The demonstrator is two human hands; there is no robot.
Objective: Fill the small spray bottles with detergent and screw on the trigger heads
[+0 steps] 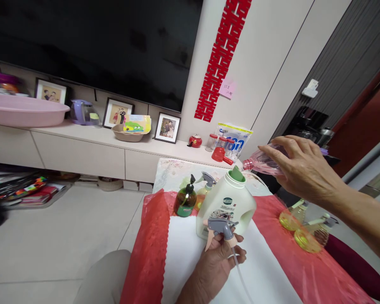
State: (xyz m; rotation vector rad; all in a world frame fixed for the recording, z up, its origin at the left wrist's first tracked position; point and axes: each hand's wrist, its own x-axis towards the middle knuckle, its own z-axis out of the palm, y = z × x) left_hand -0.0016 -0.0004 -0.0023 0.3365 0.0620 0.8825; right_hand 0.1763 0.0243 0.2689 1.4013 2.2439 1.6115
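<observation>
Two bare hands flank a white jug (pixel 223 196) on a red-covered table (pixel 153 247), the right hand (pixel 304 164) wrapped around a clear, pink-tinted bottle (pixel 264 163) tipped nearly sideways, its neck just beside the jug's green spout (pixel 237 173), while the left hand (pixel 213 264) grips a grey spray head (pixel 221 226) by its collar, fingers curled, tube dangling. The jug's opaque walls hide its contents. A brown pump bottle (pixel 185 202) with dark contents stands near the jug, and two spray bottles (pixel 308 240) at right hold yellow liquid.
</observation>
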